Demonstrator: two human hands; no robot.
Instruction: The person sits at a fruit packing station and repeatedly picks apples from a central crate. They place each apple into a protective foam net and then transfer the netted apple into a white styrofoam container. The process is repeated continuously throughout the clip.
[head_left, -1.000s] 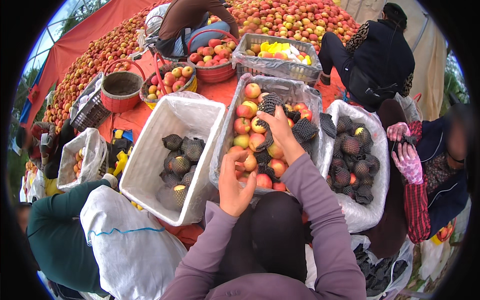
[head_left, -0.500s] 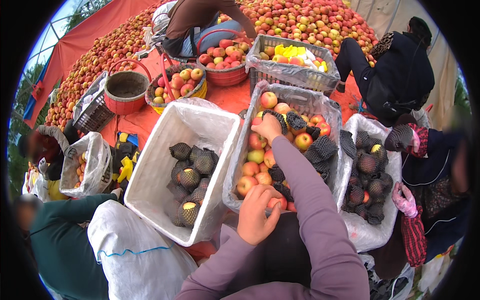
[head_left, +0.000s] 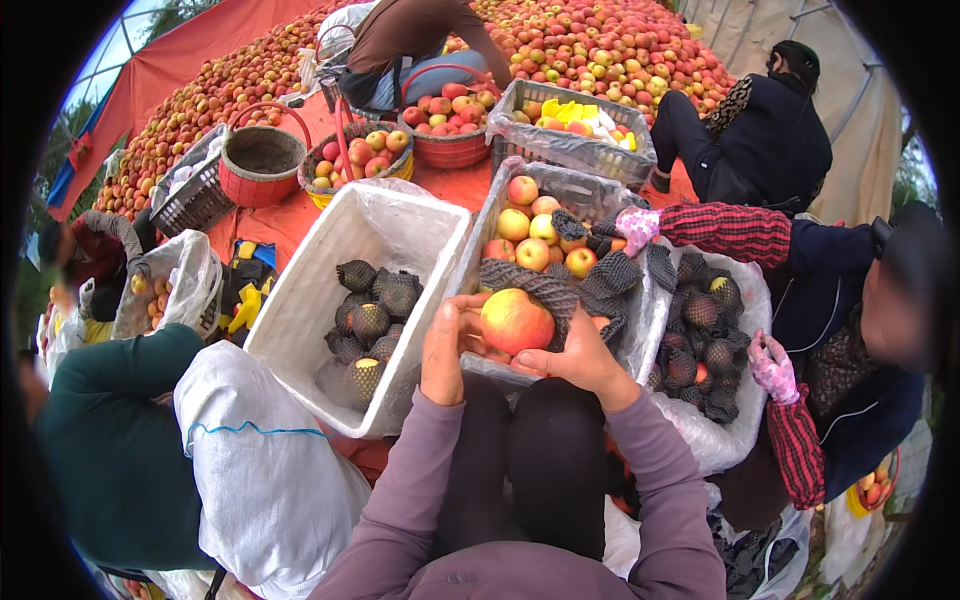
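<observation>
A red and yellow apple [head_left: 517,322] is held over the near end of a lined crate [head_left: 462,262]. My left hand [head_left: 447,345] is closed round its left side, fingers partly hidden behind it. My right hand [head_left: 582,358] grips the right side, thumb along the bottom. A dark foam net sleeve [head_left: 535,284] stretches across the top of the apple, its right end by my right fingers. Loose apples [head_left: 541,228] and more dark sleeves [head_left: 610,276] lie in the crate behind.
Left stands a white crate [head_left: 292,300] with netted apples [head_left: 370,320]. On the right, a co-worker's gloved hand [head_left: 637,228] reaches into my crate, beside another lined box [head_left: 735,432] of netted apples. Baskets [head_left: 262,170] and an apple heap [head_left: 610,50] lie beyond.
My right hand has come back from the crate, and both hands now hold an apple with a net sleeve against it. The co-worker's gloved hand on the right has reached into the crate.
</observation>
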